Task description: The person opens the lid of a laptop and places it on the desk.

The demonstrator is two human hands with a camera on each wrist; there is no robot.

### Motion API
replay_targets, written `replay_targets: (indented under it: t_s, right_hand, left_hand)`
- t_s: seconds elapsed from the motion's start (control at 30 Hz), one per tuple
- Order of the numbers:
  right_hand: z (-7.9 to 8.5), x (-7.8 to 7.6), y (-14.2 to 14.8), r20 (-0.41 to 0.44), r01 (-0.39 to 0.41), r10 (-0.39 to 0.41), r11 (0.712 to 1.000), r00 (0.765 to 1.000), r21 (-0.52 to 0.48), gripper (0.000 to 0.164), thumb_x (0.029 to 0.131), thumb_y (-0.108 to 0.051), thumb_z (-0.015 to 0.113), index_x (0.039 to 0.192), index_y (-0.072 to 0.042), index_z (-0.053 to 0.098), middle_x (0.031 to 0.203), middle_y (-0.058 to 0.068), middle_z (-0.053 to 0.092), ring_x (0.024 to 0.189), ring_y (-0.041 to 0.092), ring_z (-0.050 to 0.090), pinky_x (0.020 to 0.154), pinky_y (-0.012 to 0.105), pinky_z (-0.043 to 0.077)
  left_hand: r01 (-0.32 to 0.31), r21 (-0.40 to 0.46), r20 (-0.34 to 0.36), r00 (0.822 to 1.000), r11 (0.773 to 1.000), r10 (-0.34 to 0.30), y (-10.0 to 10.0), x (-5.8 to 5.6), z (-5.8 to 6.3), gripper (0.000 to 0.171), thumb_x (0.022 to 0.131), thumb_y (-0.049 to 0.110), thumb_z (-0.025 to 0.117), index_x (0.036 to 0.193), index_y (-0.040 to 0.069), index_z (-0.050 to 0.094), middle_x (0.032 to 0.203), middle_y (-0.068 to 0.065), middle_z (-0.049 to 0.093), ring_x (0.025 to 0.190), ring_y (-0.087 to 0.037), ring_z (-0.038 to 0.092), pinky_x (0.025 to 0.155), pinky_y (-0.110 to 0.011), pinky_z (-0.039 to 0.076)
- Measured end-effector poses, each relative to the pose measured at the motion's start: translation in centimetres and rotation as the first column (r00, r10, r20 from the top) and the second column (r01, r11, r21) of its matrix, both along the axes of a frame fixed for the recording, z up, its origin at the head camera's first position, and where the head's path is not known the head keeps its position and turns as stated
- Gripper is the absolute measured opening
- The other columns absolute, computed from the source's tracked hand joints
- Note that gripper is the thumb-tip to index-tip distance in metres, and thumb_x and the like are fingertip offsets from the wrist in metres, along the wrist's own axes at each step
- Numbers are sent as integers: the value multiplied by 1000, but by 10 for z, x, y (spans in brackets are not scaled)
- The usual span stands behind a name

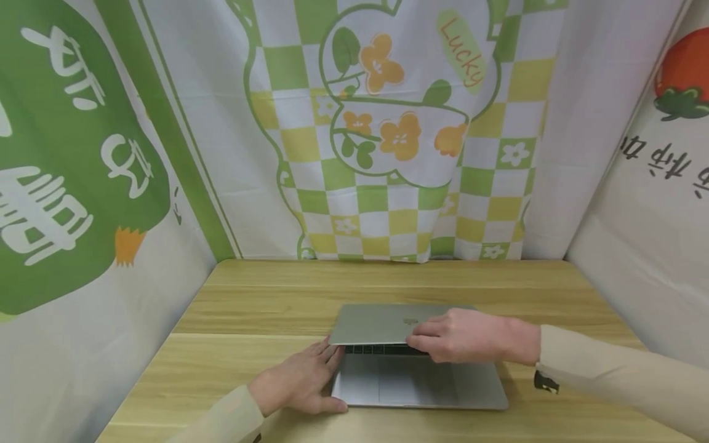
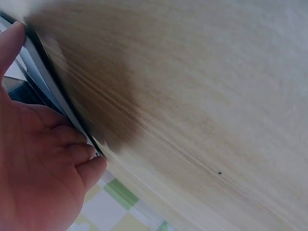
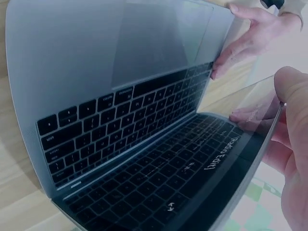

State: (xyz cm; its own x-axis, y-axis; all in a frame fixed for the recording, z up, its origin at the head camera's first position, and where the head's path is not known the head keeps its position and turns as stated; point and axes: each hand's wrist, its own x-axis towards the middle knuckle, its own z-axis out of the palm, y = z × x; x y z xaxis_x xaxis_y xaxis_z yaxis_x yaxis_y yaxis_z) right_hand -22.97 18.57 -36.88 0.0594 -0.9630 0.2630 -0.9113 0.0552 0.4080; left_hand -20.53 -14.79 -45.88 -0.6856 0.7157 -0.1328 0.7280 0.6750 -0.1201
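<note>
laptop [image 1: 418,381]: on table [image 1: 249,301], lid [image 1: 373,324] part-open | right hand [image 1: 465,335]: pinches lid's free edge, likely holding its angle | left hand [image 1: 304,376]: fingers extended along laptop's left side, likely bracing it

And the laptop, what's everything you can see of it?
The laptop looks like silvery metal, with black keys, a touchpad and a logo on its lid. It lies on the wooden table, lid partly open; the dark screen shows white lettering and reflects the keys. The right hand pinches the lid's edge; the left hand touches the left side.
</note>
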Motion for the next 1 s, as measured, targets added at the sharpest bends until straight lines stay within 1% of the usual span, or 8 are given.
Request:
replay_targets:
  t_s: [0.13, 0.23, 0.3, 0.37, 0.43, 0.6, 0.73, 1.0]
  right_hand:
    - [7, -7, 2, 1, 12, -12, 1000, 1000, -21, 30, 88, -10, 65, 118, -6, 64, 100, 1, 71, 80, 6, 70, 64, 10, 55]
    - [13, -14, 5, 25, 33, -32, 998, 999, -57, 27, 94, -8, 55, 119, -5, 64, 96, 1, 72, 72, 5, 68, 60, 9, 54]
    - [16, -18, 6, 59, 44, -39, 996, 998, -75, 27, 95, -6, 53, 120, -5, 64, 95, 1, 72, 67, 4, 67, 60, 7, 53]
    - [19, -21, 7, 84, 52, -45, 996, 995, -79, 28, 93, -5, 55, 120, -4, 64, 92, 0, 70, 64, 2, 64, 60, 5, 51]
    - [21, -24, 8, 108, 61, -53, 995, 993, -74, 31, 90, -3, 60, 121, -4, 64, 90, -1, 70, 61, 1, 61, 59, 3, 49]
    - [26, -27, 9, 152, 114, -104, 992, 983, -59, 40, 83, -1, 70, 123, -6, 63, 83, -5, 65, 58, -3, 55, 58, 2, 46]
    - [29, -30, 9, 174, 125, -113, 990, 978, -61, 38, 83, -1, 71, 120, -6, 64, 80, -6, 65, 59, -3, 56, 58, 1, 46]
    - [30, -36, 10, 172, 139, -122, 986, 978, -94, 26, 80, -3, 72, 105, -8, 70, 77, -7, 67, 61, -2, 58, 57, 4, 48]
  left_hand:
    - [-3, -22, 16, 1000, 1000, 3, 1, 0, 2, 102, 87, 77, 43, 147, -5, 37, 155, -24, 35, 146, -35, 33, 120, -40, 32]
    - [-14, -23, 41, 999, 1000, 15, 1, 0, 3, 104, 86, 78, 43, 149, -4, 35, 157, -24, 29, 147, -35, 30, 121, -41, 31]
    - [-24, -23, 63, 998, 999, 25, 2, 0, 4, 104, 85, 78, 44, 149, -3, 34, 158, -24, 28, 148, -35, 29, 121, -42, 31]
    - [-36, -23, 85, 996, 999, 38, 2, 0, 4, 105, 85, 79, 44, 150, -3, 34, 159, -23, 27, 148, -34, 28, 121, -42, 30]
    - [-44, -23, 96, 994, 999, 46, 1, 0, 4, 105, 84, 79, 45, 150, -2, 34, 159, -23, 26, 148, -34, 28, 121, -42, 30]
    - [-43, -22, 80, 996, 999, 45, 0, -2, 4, 106, 83, 80, 45, 150, -2, 35, 159, -23, 28, 148, -34, 29, 120, -42, 31]
    - [-45, -17, 85, 995, 999, 46, 0, -4, 5, 106, 83, 80, 45, 150, -2, 34, 159, -23, 28, 148, -34, 29, 120, -42, 31]
    - [-41, -10, 84, 996, 999, 41, 0, -4, 4, 106, 84, 79, 46, 150, -2, 33, 159, -23, 28, 148, -34, 29, 121, -41, 30]
